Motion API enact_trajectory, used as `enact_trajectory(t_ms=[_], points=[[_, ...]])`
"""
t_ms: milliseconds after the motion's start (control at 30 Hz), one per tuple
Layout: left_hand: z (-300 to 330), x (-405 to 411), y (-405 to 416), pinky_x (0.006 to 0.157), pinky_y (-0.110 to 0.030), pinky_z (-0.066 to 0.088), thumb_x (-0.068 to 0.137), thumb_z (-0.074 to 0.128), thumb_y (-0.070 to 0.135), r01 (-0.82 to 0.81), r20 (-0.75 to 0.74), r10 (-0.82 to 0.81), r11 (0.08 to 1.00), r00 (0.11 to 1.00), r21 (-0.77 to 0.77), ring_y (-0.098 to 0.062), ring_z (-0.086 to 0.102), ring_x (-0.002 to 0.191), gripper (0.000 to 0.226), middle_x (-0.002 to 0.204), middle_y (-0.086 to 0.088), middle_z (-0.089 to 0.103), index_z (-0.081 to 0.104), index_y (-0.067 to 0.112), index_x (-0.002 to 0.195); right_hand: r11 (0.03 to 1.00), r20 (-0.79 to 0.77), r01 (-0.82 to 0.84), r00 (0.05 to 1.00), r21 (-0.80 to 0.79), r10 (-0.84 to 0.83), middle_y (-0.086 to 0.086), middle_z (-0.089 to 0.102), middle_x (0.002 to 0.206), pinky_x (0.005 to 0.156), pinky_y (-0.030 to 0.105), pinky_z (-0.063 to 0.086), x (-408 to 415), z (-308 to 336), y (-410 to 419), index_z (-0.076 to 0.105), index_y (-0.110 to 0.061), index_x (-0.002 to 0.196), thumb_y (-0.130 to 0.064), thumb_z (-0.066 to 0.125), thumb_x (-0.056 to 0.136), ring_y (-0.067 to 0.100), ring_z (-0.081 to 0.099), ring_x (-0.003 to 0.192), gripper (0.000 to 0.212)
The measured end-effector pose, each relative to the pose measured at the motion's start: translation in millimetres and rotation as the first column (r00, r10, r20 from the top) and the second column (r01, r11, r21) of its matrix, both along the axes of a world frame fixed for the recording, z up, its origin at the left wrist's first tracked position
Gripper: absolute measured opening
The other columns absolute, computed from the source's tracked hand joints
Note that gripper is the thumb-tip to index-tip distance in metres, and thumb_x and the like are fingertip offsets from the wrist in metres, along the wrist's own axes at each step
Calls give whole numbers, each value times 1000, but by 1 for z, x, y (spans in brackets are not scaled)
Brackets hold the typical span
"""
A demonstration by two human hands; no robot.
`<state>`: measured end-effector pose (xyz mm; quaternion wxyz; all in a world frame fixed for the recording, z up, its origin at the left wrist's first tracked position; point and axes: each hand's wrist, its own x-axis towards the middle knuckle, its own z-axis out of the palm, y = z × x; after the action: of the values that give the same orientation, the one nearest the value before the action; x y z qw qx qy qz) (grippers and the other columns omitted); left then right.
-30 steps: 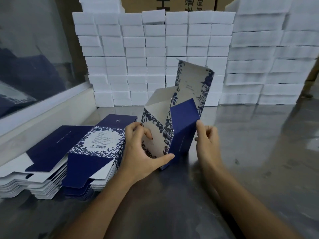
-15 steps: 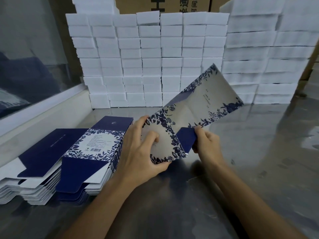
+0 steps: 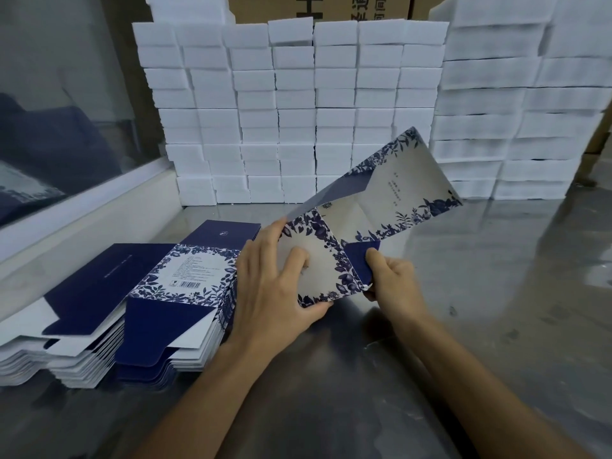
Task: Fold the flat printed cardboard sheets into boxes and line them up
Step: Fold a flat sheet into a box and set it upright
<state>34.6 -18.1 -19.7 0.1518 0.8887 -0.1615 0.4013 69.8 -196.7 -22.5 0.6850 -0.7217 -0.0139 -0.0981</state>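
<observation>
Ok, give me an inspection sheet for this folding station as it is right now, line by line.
Surface: grey metal table, shiny, with scuffs and small spots.
Job's things: one blue floral printed box, partly folded and tilted, held above the table; two stacks of flat printed sheets at the left. No finished printed boxes lined up in view.
Clutter: nothing seen.
Hands: left hand grips the box's near end, thumb beneath; right hand pinches a dark blue flap.
Cables: nothing seen.
Surroundings: wall of stacked white blocks behind, brown printed cartons above them, a glass panel on the left.
</observation>
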Motion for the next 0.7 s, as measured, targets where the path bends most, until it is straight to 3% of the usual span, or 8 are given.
enact_trajectory(t_ms=[100,233,367,500,600,700], points=[[0,1,0,100,-56,40,54,84,51,-2,0,2,1000,1000,1,-37,40,130,61,144,-17,39,52,17,93,1000,-7,9,1000,29,-9,14,44,67,46,23,30,1,-2,0,59,-8,79,-31,46,105,12,32,47,37],[-1,2,2,100,-54,40,56,82,54,-38,-12,38,999,999,-15,-39,43,128,59,144,-20,40,58,13,91,996,47,-1,999,86,-3,1,45,47,45,19,36,-2,-1,3,50,-22,43,-55,31,105,10,38,43,73],[-2,3,2,98,-51,39,56,81,58,-110,-26,108,993,994,-47,-39,43,127,62,143,-21,39,57,13,92,998,187,-63,980,-18,66,3,48,46,50,18,39,-10,3,8,49,-19,44,-74,27,90,13,43,46,75],[-2,4,1,98,-51,39,58,79,59,-112,6,113,992,994,-59,-38,44,126,60,143,-19,40,57,14,91,990,289,-77,951,-118,108,7,46,50,50,21,35,-15,0,12,45,5,60,-63,44,98,14,41,49,77],[-3,4,0,98,-52,39,58,78,58,-113,39,114,993,993,-28,-38,44,125,59,142,-19,40,57,15,92,996,205,-80,975,-30,84,15,43,53,48,21,34,-12,1,9,45,17,66,-42,52,101,18,36,49,69],[-3,5,-2,96,-54,39,56,81,59,-131,64,131,991,989,5,-37,44,125,62,142,-19,42,59,14,93,998,150,-55,987,-32,59,12,42,50,44,18,30,-8,-1,7,45,17,63,-26,54,102,14,32,44,59]])
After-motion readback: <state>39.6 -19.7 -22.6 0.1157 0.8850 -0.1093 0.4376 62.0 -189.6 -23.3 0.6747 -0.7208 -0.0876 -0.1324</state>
